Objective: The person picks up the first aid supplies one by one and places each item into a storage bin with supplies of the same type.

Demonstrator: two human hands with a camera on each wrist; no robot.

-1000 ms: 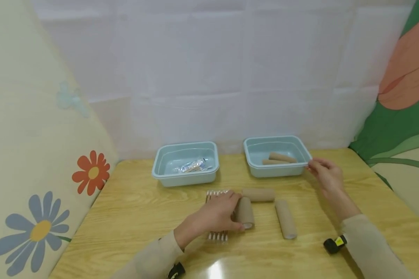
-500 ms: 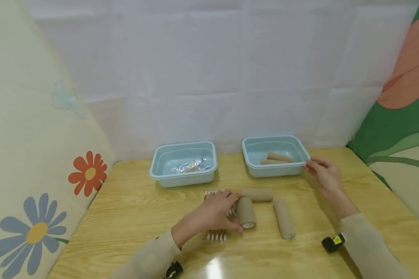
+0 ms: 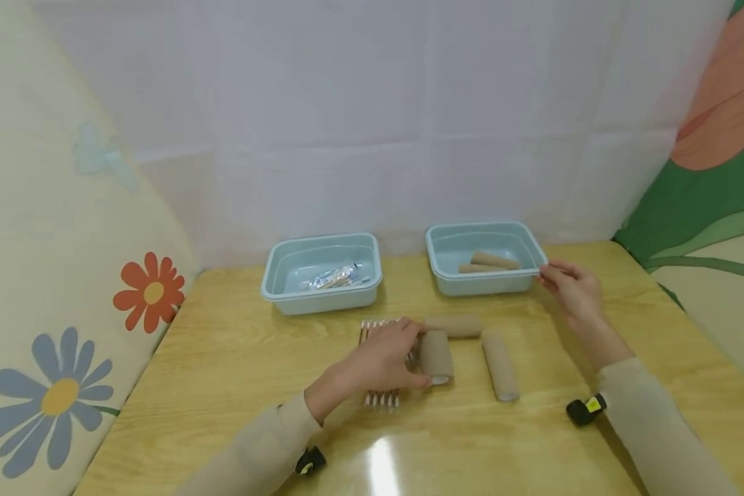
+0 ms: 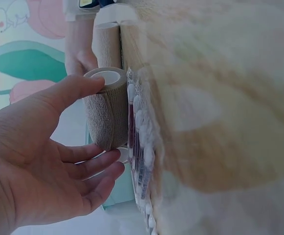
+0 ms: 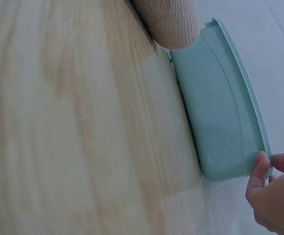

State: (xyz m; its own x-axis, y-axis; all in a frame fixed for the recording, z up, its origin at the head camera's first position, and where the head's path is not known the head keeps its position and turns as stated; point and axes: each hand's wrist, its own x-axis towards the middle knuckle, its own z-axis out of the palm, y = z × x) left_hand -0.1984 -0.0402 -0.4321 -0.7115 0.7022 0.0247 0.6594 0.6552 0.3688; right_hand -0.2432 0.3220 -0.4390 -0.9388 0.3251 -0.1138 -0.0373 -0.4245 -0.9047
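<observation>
Three backdrops are boxing in the room: a creased white sheet (image 3: pixel 322 89) hanging at the back, a cream flowered panel (image 3: pixel 31 213) on the left, a green leafy panel (image 3: pixel 676 189) on the right. The worktop (image 3: pixel 223 358) is showing glossy wood grain and catching a bright reflection up front, so I'm guessing smooth stuff could be sliding about.

Two pale blue tubs are standing towards the back. The left tub (image 3: pixel 322 304) is holding clear plastic packets (image 3: pixel 337 277); the right tub (image 3: pixel 490 285) is holding two tan rolls (image 3: pixel 496 261). I'm expecting thin, light, stiffish plastic, best taken by the rim, and that's where the right hand (image 3: pixel 573 295) is pinching, at the front right corner.

Meanwhile the left hand (image 3: pixel 384 355) is spanning the near roll (image 3: pixel 437 355) end to end, thumb on one end, fingertips at the other (how hard it's squeezing, I can't tell). That roll is lying on the worktop, with a crosswise roll (image 3: pixel 455 325) just behind and another roll (image 3: pixel 500 366) off to its right. The texture's looking crinkly, so I'm betting on light, squashy and grippy; I'd be holding its ends or middle.

Slimmest is the swab pack (image 3: pixel 381 398), lying partly under the left hand: probably slippery film, snappable sticks, so I'd be lifting by the edges.
</observation>
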